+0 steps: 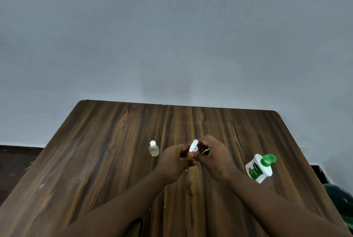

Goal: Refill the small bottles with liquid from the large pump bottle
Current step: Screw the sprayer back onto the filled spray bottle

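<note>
The head camera, the only view, looks down on a dark wood-grain table (107,160) pushed against a plain grey wall (172,36). Both of the person's hands meet above the middle of it. The left hand (172,161) has its fingers curled round the body of a small bottle (191,157), of which only a yellowish sliver shows between the fingers. The right hand (213,157) closes in from the other side, fingertips pinching at the base of the bottle's white top (193,145), which leans away to the left. Something small and green (207,149) shows at the right fingertips, too blurred to name. A second small bottle (154,149), clear with a white cap, stands upright just left of the left hand, apart from it. The large bottle (259,169), white with a green top, stands untouched to the right of the right hand. The step in hand appears to be working the top of the held bottle, most likely unscrewing it; whether it is coming off or going on cannot be told. If it is coming off, the next move calls for setting the top aside, keeping the open bottle upright and bringing its narrow mouth under the large bottle's outlet.
</note>
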